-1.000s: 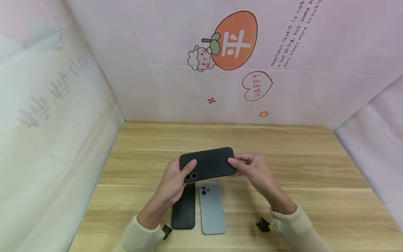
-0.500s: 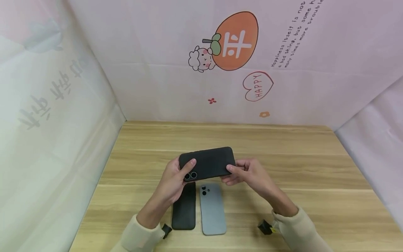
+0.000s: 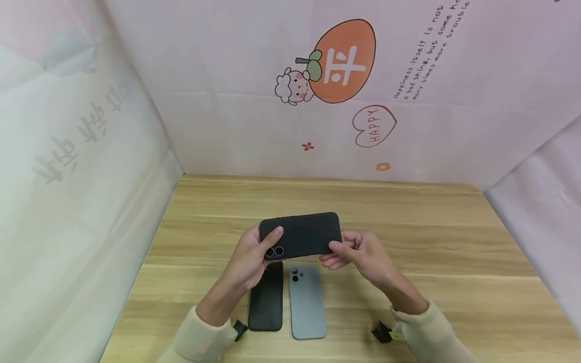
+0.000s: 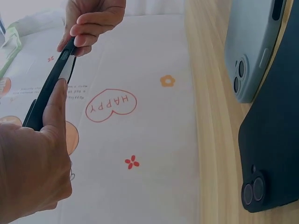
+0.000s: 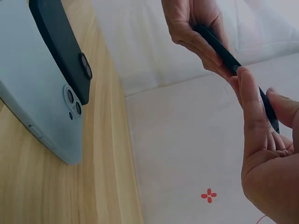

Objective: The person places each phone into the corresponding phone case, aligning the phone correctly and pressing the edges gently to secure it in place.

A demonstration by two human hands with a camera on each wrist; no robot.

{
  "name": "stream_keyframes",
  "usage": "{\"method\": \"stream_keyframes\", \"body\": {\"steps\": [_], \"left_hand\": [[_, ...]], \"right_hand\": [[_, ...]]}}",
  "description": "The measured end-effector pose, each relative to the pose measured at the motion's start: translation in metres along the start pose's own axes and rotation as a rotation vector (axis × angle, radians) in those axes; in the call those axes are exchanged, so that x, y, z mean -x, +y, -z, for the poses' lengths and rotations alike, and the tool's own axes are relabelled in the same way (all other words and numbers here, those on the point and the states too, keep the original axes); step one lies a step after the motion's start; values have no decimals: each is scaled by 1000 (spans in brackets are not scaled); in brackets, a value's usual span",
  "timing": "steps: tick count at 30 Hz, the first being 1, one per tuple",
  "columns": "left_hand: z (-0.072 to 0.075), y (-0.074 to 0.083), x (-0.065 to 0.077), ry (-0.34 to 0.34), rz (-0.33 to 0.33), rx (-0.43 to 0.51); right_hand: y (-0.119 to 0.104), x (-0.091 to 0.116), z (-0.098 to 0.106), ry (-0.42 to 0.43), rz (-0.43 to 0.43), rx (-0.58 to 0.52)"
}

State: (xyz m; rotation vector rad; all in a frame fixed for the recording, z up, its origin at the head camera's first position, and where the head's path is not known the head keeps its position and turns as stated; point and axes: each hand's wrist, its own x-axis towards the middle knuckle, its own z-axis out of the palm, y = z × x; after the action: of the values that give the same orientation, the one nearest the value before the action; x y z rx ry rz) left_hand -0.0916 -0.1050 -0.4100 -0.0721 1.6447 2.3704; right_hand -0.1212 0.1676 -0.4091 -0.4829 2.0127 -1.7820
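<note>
A black phone [image 3: 301, 234] is held lengthwise above the table between both hands, its back with two ringed lenses facing up. My left hand [image 3: 249, 252] grips the lens end, thumb across the back and fingers underneath. At the other end my right hand [image 3: 363, 252] pinches the near corner between thumb and fingers. Edge-on in the left wrist view, the phone [image 4: 53, 84] shows a thin dark side and a pale strip along its underside. Beneath the left hand lies a second black phone [image 3: 266, 302], with a light blue phone [image 3: 307, 305] beside it, both lens side up.
The wooden table [image 3: 431, 227] reaches back to a printed white cloth wall [image 3: 236, 131]. More cloth [image 3: 68, 227] hangs along the left side. Small black blocks [image 3: 382, 333] sit by each sleeve cuff.
My right hand has shifted from the end of the held phone to its near corner, its fingers now lower. The left hand keeps its grip, and the phones on the table stay put.
</note>
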Motion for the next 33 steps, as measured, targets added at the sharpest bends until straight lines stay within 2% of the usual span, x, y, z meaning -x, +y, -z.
{"method": "stream_keyframes", "body": {"steps": [9, 12, 17, 20, 26, 29, 33], "left_hand": [[4, 5, -1, -30, 5, -67], [6, 6, -1, -61, 7, -113], [10, 4, -4, -177, 3, -228], [11, 1, -7, -253, 12, -301], [10, -2, -13, -357, 61, -407], [9, -2, -17, -354, 79, -428], [11, 1, -25, -286, 91, -392]], "right_hand": [[-5, -4, 3, -36, -38, 21], [-9, -5, 6, -7, -57, 104], [-14, -11, 8, 40, -64, 274], [-17, -15, 7, -16, -35, 341], [-15, -25, 1, -231, 65, 413], [-13, -28, -1, -249, 72, 407], [-11, -31, -3, -159, 16, 358]]}}
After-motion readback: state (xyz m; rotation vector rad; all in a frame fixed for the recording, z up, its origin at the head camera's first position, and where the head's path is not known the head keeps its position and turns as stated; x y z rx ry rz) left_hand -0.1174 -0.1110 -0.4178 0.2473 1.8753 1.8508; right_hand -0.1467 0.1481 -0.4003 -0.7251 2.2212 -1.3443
